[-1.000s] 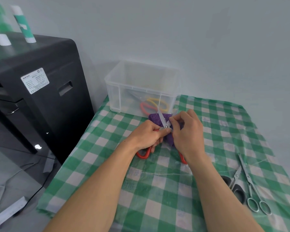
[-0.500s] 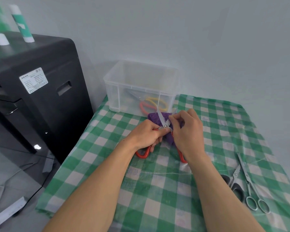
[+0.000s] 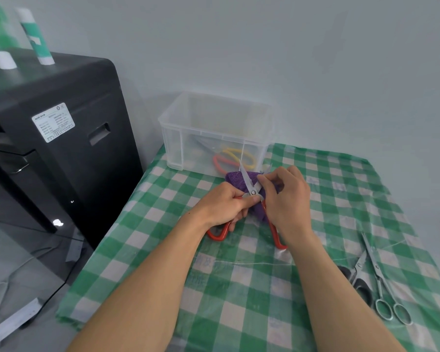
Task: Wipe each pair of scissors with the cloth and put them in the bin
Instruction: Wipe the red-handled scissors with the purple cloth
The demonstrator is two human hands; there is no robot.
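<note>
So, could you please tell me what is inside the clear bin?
Through the frosted wall of the clear bin, yellow handle loops and red handle loops show, low down. Their blades and the number of pairs are too blurred to tell.

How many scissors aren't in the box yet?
3. The red scissors are held by the left hand and right hand over the purple cloth; the black scissors and the silver scissors lie on the table, far right. The right arm may hide more.
</note>
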